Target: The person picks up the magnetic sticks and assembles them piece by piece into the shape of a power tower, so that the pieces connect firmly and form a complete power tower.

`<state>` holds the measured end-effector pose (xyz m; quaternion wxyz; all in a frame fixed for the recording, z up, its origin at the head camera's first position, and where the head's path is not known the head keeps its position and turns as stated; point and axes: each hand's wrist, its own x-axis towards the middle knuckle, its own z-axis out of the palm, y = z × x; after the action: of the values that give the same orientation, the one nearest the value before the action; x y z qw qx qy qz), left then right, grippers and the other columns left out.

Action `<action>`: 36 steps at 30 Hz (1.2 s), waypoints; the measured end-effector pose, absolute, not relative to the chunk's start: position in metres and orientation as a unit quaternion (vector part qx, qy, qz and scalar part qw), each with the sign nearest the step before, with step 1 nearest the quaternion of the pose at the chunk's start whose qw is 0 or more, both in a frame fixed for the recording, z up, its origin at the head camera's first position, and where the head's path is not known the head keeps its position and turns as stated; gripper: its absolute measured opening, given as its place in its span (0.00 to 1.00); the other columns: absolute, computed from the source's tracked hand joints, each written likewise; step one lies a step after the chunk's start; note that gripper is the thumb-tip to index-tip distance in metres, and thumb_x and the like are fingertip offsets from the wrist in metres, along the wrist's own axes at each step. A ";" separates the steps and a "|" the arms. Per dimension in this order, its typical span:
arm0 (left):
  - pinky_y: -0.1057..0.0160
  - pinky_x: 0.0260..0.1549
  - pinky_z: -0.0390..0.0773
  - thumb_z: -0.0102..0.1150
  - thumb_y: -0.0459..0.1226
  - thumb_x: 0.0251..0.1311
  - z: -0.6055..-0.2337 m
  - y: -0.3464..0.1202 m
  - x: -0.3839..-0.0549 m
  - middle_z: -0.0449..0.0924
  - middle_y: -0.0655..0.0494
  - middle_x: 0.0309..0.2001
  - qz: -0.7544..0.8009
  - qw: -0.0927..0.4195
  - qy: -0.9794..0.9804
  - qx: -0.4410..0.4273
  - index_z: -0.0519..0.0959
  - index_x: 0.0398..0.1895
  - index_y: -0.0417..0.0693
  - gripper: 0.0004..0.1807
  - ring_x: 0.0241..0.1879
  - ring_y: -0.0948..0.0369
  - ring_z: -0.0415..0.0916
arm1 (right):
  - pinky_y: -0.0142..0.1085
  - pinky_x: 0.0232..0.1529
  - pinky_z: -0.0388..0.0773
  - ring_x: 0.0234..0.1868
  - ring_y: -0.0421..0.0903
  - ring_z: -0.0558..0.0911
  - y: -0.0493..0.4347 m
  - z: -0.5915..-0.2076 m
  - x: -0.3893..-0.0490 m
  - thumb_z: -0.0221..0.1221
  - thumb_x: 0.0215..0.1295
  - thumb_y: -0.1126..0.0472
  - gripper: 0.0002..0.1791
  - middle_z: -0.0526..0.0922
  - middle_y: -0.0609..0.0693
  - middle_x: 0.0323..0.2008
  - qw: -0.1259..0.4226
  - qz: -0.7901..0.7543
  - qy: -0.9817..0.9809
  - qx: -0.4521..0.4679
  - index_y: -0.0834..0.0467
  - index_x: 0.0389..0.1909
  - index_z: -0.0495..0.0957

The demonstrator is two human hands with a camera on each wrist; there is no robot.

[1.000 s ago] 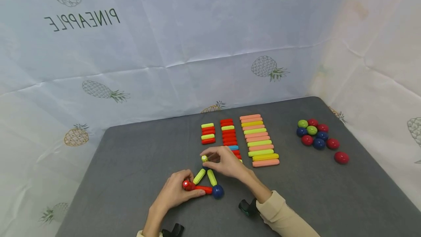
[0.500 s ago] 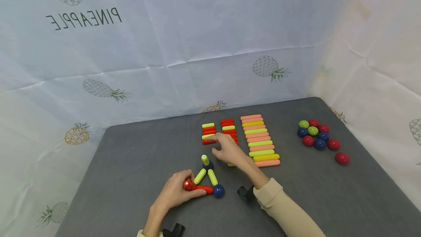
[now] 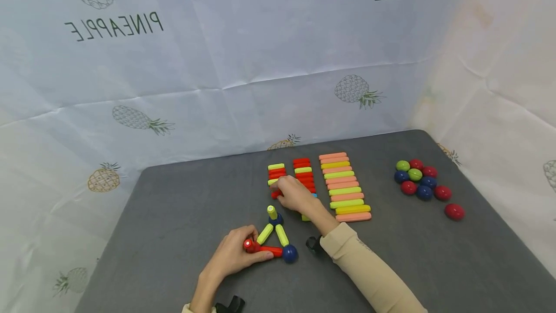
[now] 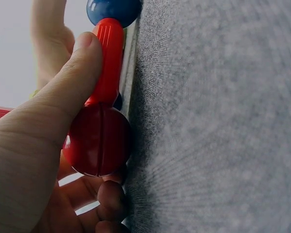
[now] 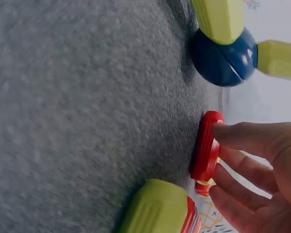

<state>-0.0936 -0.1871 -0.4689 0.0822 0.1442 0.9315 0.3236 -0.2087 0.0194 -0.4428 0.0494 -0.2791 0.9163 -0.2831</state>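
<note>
Your left grip (image 3: 236,251) is clamping the near left corner of the frame (image 3: 282,235) on the bench (image 3: 178,211); your right grip (image 3: 297,194) is pinching a red rod (image 5: 203,150) at the near end of the left row (image 3: 276,171). Lifting straight up should probably spare its neighbours.

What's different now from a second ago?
The right hand let go of the upright yellow-green stick, moved farther out to the short sticks, and took hold of a red stick, which has slid slightly toward the triangle. The left hand still holds the triangle; the loose balls stayed put.
</note>
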 end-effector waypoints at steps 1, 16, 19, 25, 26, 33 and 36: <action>0.72 0.19 0.57 0.77 0.60 0.48 -0.469 -0.187 -0.094 0.64 0.65 0.21 0.324 0.083 0.932 0.143 0.74 0.29 0.55 0.25 0.20 0.72 0.59 | 0.44 0.51 0.85 0.54 0.57 0.85 0.019 -0.443 -0.208 0.62 0.64 0.75 0.17 0.87 0.60 0.54 0.048 -0.276 0.918 -0.280 0.66 0.53 0.84; 0.72 0.16 0.57 0.77 0.60 0.48 -0.467 -0.184 -0.094 0.63 0.65 0.18 0.320 0.077 0.936 0.124 0.74 0.26 0.55 0.26 0.16 0.71 0.58 | 0.36 0.41 0.84 0.38 0.50 0.83 0.032 -0.436 -0.186 0.68 0.63 0.68 0.19 0.85 0.58 0.40 -0.032 -0.427 0.860 -0.277 0.67 0.55 0.83; 0.71 0.15 0.58 0.77 0.61 0.47 -0.467 -0.183 -0.094 0.64 0.65 0.17 0.317 0.074 0.938 0.119 0.74 0.26 0.54 0.26 0.15 0.71 0.59 | 0.33 0.44 0.85 0.40 0.49 0.84 0.041 -0.429 -0.174 0.68 0.64 0.66 0.18 0.85 0.57 0.42 -0.016 -0.480 0.833 -0.275 0.65 0.54 0.82; 0.71 0.15 0.58 0.76 0.61 0.48 -0.468 -0.182 -0.095 0.65 0.66 0.18 0.316 0.071 0.939 0.118 0.74 0.26 0.55 0.26 0.15 0.71 0.60 | 0.35 0.49 0.86 0.42 0.44 0.84 0.057 -0.425 -0.150 0.70 0.63 0.63 0.16 0.86 0.52 0.44 0.020 -0.521 0.804 -0.287 0.58 0.51 0.81; 0.71 0.15 0.58 0.76 0.61 0.48 -0.469 -0.182 -0.095 0.64 0.66 0.18 0.316 0.072 0.939 0.119 0.74 0.26 0.55 0.26 0.15 0.71 0.60 | 0.35 0.48 0.86 0.42 0.43 0.84 0.059 -0.425 -0.147 0.70 0.63 0.63 0.16 0.86 0.52 0.43 0.023 -0.526 0.799 -0.291 0.58 0.50 0.81; 0.71 0.16 0.58 0.77 0.61 0.47 -0.470 -0.180 -0.094 0.65 0.66 0.18 0.313 0.068 0.940 0.117 0.74 0.25 0.55 0.26 0.16 0.71 0.60 | 0.31 0.45 0.85 0.39 0.38 0.82 0.072 -0.436 -0.122 0.71 0.61 0.64 0.14 0.83 0.56 0.42 0.071 -0.589 0.754 -0.282 0.59 0.46 0.79; 0.71 0.16 0.58 0.77 0.60 0.47 -0.470 -0.180 -0.093 0.64 0.66 0.18 0.314 0.066 0.940 0.116 0.74 0.25 0.55 0.26 0.16 0.71 0.60 | 0.31 0.46 0.85 0.39 0.38 0.82 0.075 -0.444 -0.115 0.71 0.61 0.65 0.14 0.82 0.58 0.42 0.090 -0.607 0.741 -0.275 0.61 0.45 0.79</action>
<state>-0.0930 -0.1804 -0.4702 0.0663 0.1161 0.9398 0.3145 -0.1155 0.0752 -0.4435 0.0898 -0.2750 0.7406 -0.6065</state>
